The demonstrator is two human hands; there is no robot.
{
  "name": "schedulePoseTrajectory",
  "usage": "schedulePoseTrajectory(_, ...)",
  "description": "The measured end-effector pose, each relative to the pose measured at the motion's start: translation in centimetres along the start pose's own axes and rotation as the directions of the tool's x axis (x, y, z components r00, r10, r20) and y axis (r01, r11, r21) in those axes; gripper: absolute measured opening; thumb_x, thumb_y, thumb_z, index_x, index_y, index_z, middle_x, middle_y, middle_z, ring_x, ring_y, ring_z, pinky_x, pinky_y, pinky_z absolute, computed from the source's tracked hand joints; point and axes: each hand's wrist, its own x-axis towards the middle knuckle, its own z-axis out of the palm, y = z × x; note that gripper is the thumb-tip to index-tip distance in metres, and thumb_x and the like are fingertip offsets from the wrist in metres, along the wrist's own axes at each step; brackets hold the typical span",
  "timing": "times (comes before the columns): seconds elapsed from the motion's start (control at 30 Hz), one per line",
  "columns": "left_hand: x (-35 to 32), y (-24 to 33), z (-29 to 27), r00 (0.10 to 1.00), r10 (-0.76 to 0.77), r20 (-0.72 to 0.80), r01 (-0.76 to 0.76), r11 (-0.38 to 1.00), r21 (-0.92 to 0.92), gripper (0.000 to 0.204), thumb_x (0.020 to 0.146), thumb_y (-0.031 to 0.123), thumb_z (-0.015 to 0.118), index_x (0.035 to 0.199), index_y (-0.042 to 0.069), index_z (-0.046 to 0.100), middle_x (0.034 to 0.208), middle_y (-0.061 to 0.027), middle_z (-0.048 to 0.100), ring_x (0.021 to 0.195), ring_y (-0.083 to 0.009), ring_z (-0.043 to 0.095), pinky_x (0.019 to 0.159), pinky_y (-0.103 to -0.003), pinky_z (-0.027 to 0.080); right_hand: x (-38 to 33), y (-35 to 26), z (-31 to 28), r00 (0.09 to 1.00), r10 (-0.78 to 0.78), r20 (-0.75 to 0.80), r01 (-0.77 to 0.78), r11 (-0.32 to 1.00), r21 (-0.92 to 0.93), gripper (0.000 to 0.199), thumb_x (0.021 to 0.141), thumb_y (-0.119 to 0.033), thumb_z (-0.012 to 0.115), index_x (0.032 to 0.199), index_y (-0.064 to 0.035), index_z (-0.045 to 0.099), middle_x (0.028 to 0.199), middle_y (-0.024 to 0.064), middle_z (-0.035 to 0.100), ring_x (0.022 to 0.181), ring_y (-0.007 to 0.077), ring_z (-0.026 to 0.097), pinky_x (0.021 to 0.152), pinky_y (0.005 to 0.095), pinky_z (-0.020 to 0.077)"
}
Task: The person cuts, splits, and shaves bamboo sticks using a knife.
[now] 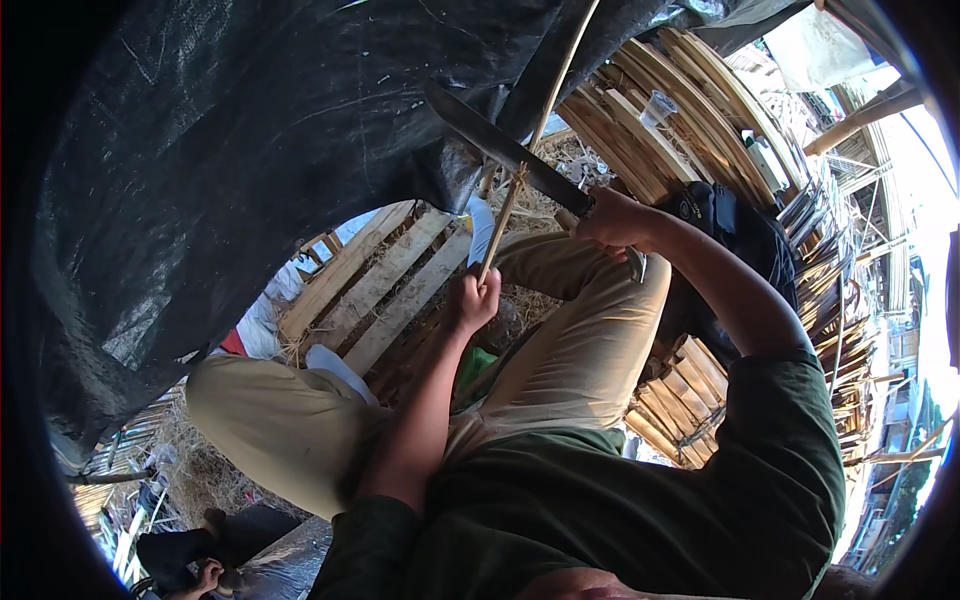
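Tan stick (505,215) (dark machete (490,138) across it)

A: Centre?
B: Long knife (490,137) slanting across the stick (505,220). Right hand (613,220) at the knife's lower-right end, left hand (474,300) at the stick's lower end.
A: Upper left?
B: Tarp (220,130), most of it. Slats (372,268) below its edge, left of the left hand.
A: Right?
B: Wood stack (645,135) upper right, cup (658,108) on it. Bag (722,212) below that, partly behind the right forearm (720,275).
A: Lower left?
B: Another person's hand (209,575), below the wearer's knee (225,400).
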Motion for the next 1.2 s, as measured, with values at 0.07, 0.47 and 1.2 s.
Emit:
schedulePoseTrajectory(0.07,0.4,3.4,-2.0,0.983,0.186,0.009,-0.176,0.946,-0.272,0.021,0.093,0.02,0.059,0.096,-0.001,0.054,0.081,-0.0163,0.061,0.072,-0.0335,0.062,0.064,-0.04,0.047,-0.4,0.5,-0.3,1.0,-0.006,-0.03,0.006,1.0,-0.004,0.066,0.087,-0.007,0.069,0.136,0.0057,0.026,0.056,0.0037,0.045,0.04,0.0116,0.043,0.035,0.0296,0.0362)
schedulePoseTrajectory(0.47,8.1,14.7,-0.2,0.884,0.108,0.454,0.437,0.146,-0.887,0.05,0.101,0.045,0.051,0.129,0.003,0.049,0.118,-0.0047,0.06,0.117,-0.0156,0.057,0.099,-0.038,0.048,-3.1,-2.9,2.8,0.995,-0.033,-0.095,0.019,0.99,-0.142,0.034,0.083,-0.01,0.065,0.111,0.0028,0.051,0.058,0.0039,0.05,0.041,0.0118,0.049,0.033,0.0277,0.0391)
schedulePoseTrajectory(1.2,9.2,19.2,0.0,0.917,-0.299,0.264,0.308,0.111,-0.945,0.036,0.104,0.039,0.045,0.104,0.004,0.055,0.094,-0.01,0.069,0.105,-0.0234,0.066,0.095,-0.038,0.052,-1.4,-1.5,2.3,0.999,-0.047,0.0,0.047,0.999,0.026,0.024,0.079,-0.013,0.068,0.093,-0.0031,0.051,0.065,0.0077,0.051,0.044,0.0163,0.05,0.035,0.0324,0.0412)
